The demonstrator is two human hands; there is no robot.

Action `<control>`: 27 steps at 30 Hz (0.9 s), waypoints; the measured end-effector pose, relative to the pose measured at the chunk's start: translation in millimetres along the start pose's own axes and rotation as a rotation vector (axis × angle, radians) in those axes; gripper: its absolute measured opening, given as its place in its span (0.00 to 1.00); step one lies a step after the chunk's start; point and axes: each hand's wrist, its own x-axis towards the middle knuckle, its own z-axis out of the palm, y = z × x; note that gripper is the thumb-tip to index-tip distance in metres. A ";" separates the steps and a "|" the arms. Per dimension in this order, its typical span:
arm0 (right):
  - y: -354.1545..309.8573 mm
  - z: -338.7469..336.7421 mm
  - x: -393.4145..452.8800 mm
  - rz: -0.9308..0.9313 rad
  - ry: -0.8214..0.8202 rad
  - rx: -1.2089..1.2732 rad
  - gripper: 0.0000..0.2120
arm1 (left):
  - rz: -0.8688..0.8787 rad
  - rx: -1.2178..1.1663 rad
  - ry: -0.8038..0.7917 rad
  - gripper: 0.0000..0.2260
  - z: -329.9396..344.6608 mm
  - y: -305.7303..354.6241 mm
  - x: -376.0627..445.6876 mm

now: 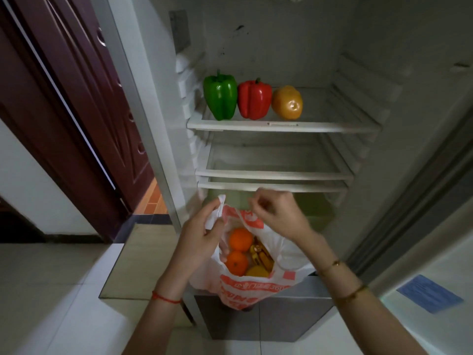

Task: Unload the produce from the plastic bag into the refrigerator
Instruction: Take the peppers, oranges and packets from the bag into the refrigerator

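Note:
A white plastic bag (256,290) with orange print hangs open below the fridge's lowest shelf. My left hand (202,237) grips its left handle, and my right hand (279,213) pinches the right handle. Inside the bag lie two oranges (240,239) (236,262), a bunch of bananas (262,254) and a yellow fruit (257,272). On the top shelf (281,126) of the open refrigerator stand a green pepper (220,96), a red pepper (254,99) and an orange-yellow pepper (287,102), side by side at the left.
Two bare glass shelves (273,174) sit below the top one, with a greenish drawer (314,208) under them. The open fridge door (422,201) stands at right with a blue sticker. A dark red room door (76,98) is at left. Pale tiles cover the floor.

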 end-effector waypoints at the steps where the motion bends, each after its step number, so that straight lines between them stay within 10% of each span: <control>1: 9.4 19.7 -11.6 0.031 -0.127 -0.012 0.06 | 0.001 0.002 -0.006 0.20 -0.6 -0.6 -1.9; 6: 49.0 93.7 -49.3 0.212 -0.576 -0.124 0.15 | -0.005 -0.058 -0.040 0.19 -0.5 -6.6 -17.4; 14: 54.2 147.9 -57.2 0.175 -0.810 -0.504 0.34 | 0.010 -0.049 -0.018 0.19 -2.4 -12.3 -33.6; 27: 63.6 161.9 -68.3 0.129 -0.711 -0.505 0.37 | 0.003 -0.047 -0.003 0.19 -3.8 -16.8 -37.7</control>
